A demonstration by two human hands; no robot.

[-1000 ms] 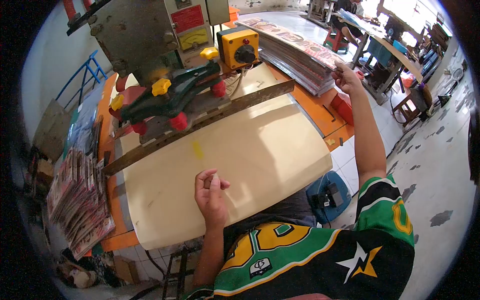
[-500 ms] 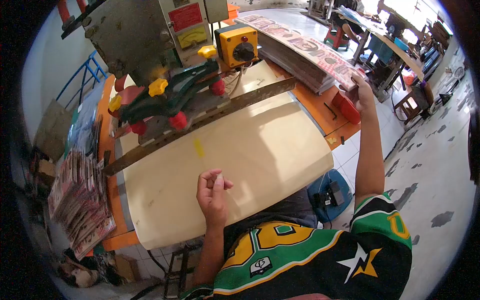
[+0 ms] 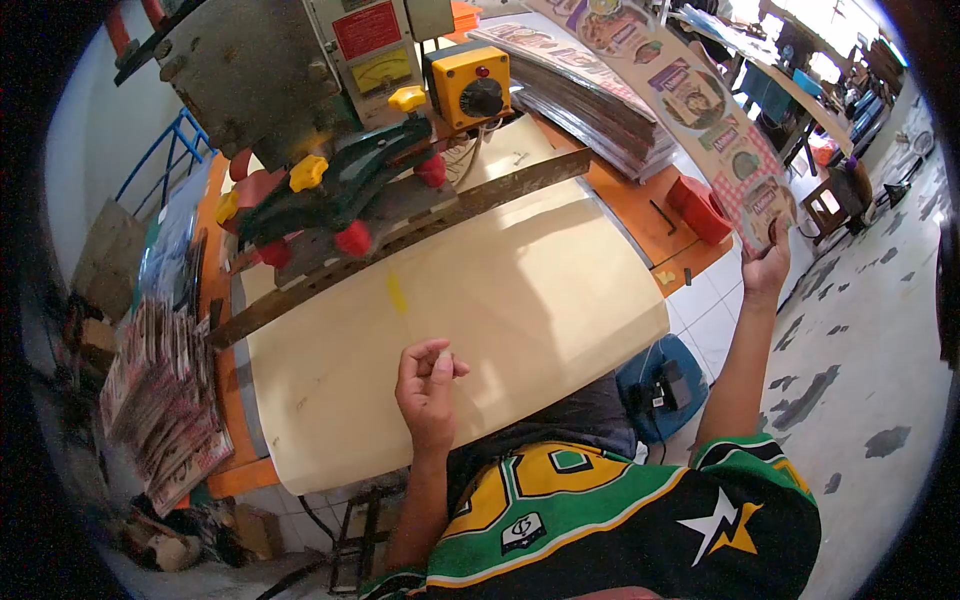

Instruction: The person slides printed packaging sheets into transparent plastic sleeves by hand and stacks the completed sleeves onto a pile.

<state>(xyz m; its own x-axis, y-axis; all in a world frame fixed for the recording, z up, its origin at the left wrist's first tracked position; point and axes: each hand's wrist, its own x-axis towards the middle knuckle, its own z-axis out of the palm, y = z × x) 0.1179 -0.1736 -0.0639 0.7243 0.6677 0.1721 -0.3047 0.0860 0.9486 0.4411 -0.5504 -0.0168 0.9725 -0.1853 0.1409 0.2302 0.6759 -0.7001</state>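
The long printed sheet [image 3: 690, 100] looks light and bendable, best held by its near end, where the right hand [image 3: 766, 268] pinches it, while the left hand [image 3: 428, 392] is loosely curled, visibly holding nothing.

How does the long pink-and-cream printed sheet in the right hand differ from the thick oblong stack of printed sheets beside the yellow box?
The long pink-and-cream printed sheet is thin; the thick oblong stack of printed sheets has many layers. The sheet slants in the right hand; the stack lies flat, untouched. Both carry coloured printed pictures.
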